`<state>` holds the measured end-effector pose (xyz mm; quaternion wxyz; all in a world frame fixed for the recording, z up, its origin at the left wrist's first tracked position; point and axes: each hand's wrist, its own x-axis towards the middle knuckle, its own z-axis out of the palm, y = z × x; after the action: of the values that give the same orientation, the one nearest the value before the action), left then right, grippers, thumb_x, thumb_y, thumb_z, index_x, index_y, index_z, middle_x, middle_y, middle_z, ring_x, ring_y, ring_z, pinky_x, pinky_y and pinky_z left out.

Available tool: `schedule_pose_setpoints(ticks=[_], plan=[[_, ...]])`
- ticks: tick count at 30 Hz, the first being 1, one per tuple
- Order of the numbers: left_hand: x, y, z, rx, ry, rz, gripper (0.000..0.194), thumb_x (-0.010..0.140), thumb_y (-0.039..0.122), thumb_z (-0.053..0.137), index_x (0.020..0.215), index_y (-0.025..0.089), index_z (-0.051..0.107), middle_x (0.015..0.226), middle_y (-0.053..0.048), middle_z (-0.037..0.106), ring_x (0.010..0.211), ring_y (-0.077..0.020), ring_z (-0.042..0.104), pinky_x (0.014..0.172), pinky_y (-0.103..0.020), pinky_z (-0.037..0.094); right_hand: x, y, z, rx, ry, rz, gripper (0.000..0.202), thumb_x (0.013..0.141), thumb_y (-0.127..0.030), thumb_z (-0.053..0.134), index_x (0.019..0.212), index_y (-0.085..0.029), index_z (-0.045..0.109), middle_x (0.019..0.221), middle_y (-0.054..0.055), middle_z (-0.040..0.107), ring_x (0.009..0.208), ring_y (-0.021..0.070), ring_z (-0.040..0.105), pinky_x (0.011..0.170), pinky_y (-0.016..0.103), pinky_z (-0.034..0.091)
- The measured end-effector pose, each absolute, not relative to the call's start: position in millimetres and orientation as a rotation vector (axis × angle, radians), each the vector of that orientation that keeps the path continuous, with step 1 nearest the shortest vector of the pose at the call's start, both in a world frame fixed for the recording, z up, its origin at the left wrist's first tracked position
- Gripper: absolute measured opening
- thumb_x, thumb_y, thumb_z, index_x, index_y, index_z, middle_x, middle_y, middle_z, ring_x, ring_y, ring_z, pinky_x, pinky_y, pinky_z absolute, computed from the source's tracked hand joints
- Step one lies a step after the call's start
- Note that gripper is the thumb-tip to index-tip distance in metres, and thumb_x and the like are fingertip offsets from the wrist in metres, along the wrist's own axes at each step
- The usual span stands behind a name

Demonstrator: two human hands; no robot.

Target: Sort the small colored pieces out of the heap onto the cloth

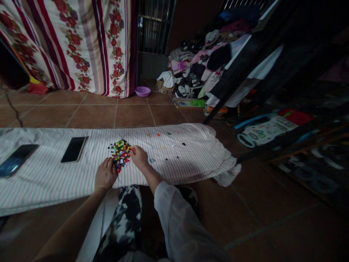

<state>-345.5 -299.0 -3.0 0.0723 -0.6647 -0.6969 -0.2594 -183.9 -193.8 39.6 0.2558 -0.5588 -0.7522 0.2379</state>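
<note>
A pile of small multicoloured pieces (121, 153) lies on a striped cloth (89, 174). My left hand (105, 174) rests at the pile's lower left edge, its fingers close together; whether anything is under the fingertips is hidden. At the pile's right edge my right hand (139, 157) has its thumb and fingers pinched, with a bit of red at the tips too small to make out. Right of the pile, several small pieces lie apart in loose spots, among them an orange-red one (158, 135), a yellow one (163, 147) and black ones (183, 144).
Two phones, one (74, 149) near the pile and one (17, 160) at the far left, lie on the cloth. Beyond are a floral curtain (92, 47), a purple bowl (142, 91) and heaped clothes (204, 62). A dark slanted post (231, 82) stands at the right.
</note>
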Motion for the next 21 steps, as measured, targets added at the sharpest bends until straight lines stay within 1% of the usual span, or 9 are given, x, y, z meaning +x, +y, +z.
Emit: schedule_pose_setpoints(ticks=[4, 7, 11, 15, 18, 21], plan=[[-346, -299, -3, -1.978, -2.074, -0.758, 0.039, 0.087, 0.026, 0.034, 0.117, 0.009, 0.053, 0.121, -0.020, 0.060, 0.121, -0.0291, 0.051, 0.101, -0.046, 0.042, -156, -193, 41, -1.480, -1.955, 0.636, 0.021, 0.087, -0.021, 0.051, 0.102, -0.024, 0.065, 0.099, 0.001, 0.068, 0.087, 0.0134, 0.061, 0.081, 0.024, 0.044], [-347, -299, -3, -1.983, -2.069, -0.759, 0.039, 0.087, 0.025, 0.034, 0.117, 0.010, 0.052, 0.121, -0.020, 0.060, 0.121, -0.0294, 0.051, 0.100, -0.047, 0.042, -114, -188, 41, -1.463, -1.854, 0.582, 0.023, 0.085, -0.019, 0.050, 0.100, -0.022, 0.066, 0.097, 0.003, 0.067, 0.083, 0.0136, 0.060, 0.081, 0.025, 0.046], [-347, -300, -3, -1.999, -2.057, -0.750, 0.038, 0.086, 0.023, 0.034, 0.118, 0.012, 0.051, 0.119, -0.018, 0.060, 0.122, -0.0291, 0.050, 0.100, -0.047, 0.042, -37, -180, 41, -1.559, -1.652, 0.442, 0.027, 0.082, -0.022, 0.047, 0.099, -0.019, 0.067, 0.092, 0.006, 0.066, 0.084, 0.0166, 0.059, 0.081, 0.027, 0.047], [-348, -300, -3, -2.008, -2.037, -0.745, 0.037, 0.087, 0.024, 0.033, 0.116, 0.012, 0.052, 0.118, -0.018, 0.061, 0.121, -0.0288, 0.052, 0.101, -0.047, 0.042, 32, -177, 39, -1.717, -1.464, 0.348, 0.029, 0.081, -0.024, 0.046, 0.100, -0.016, 0.066, 0.090, 0.007, 0.067, 0.082, 0.0170, 0.061, 0.080, 0.026, 0.047], [-348, -300, -3, -2.012, -2.020, -0.760, 0.036, 0.086, 0.025, 0.034, 0.115, 0.013, 0.051, 0.117, -0.018, 0.061, 0.120, -0.0292, 0.052, 0.100, -0.047, 0.043, 66, -179, 35, -1.840, -1.454, 0.309, 0.028, 0.080, -0.021, 0.044, 0.095, -0.017, 0.067, 0.086, 0.006, 0.068, 0.083, 0.0171, 0.061, 0.080, 0.025, 0.045], [-349, -299, -5, -1.999, -2.014, -0.761, 0.036, 0.086, 0.026, 0.034, 0.115, 0.012, 0.051, 0.117, -0.018, 0.060, 0.119, -0.0297, 0.052, 0.099, -0.047, 0.043, 82, -183, 28, -1.915, -1.517, 0.269, 0.028, 0.081, -0.019, 0.043, 0.092, -0.017, 0.068, 0.086, 0.006, 0.069, 0.084, 0.0169, 0.061, 0.079, 0.024, 0.043]])
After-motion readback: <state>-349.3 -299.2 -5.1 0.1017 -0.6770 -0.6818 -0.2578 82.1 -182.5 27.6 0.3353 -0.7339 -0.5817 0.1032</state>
